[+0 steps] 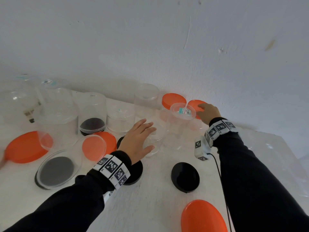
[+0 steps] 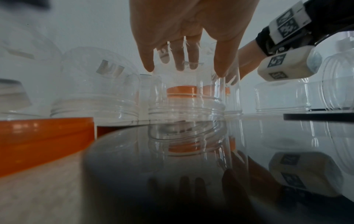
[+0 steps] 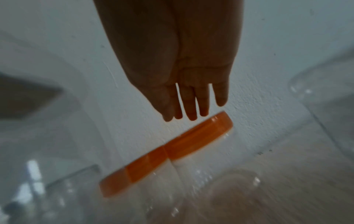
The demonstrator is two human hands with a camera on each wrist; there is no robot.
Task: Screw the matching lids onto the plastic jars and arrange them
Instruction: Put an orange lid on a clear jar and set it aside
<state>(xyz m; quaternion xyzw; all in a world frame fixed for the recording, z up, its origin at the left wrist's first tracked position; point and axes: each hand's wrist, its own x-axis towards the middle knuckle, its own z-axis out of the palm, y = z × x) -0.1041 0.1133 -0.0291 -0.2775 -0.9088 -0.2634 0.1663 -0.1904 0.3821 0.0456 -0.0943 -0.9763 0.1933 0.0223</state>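
Far to the left of my left hand point(image 1: 138, 139) lies a big orange lid point(image 1: 25, 147), flat and smooth, with an upturned clear jar point(image 1: 56, 121) overlapping its right edge. Nearer that hand sits a clear dish over a black lid point(image 1: 56, 170), then another orange lid point(image 1: 100, 144) just beside the wrist.

My left hand is spread open, fingers straight, reaching forward and to the right towards a small clear jar point(image 2: 186, 106). In the left wrist view the fingertips point(image 2: 148, 66) hover at the jar's top; I cannot tell whether they touch it. The jar is thin, see-through plastic with ridged threads at its lower end, so it seems to stand mouth down, long axis upright.

To the right of that hand a second upturned jar point(image 1: 183, 113) shows a barcode sticker on its base. Just beyond it, against the white wall, stand two jars already capped in orange.

My right hand point(image 1: 208, 113) is open, fingers relaxed, resting over the right-hand orange cap point(image 3: 199, 136). It holds nothing I can see.

I judge the left hand nearer the uncapped jar. Two black lids point(image 1: 184, 176) and an orange lid point(image 1: 203, 216) lie on the white worktop point(image 1: 155, 198) behind both hands.
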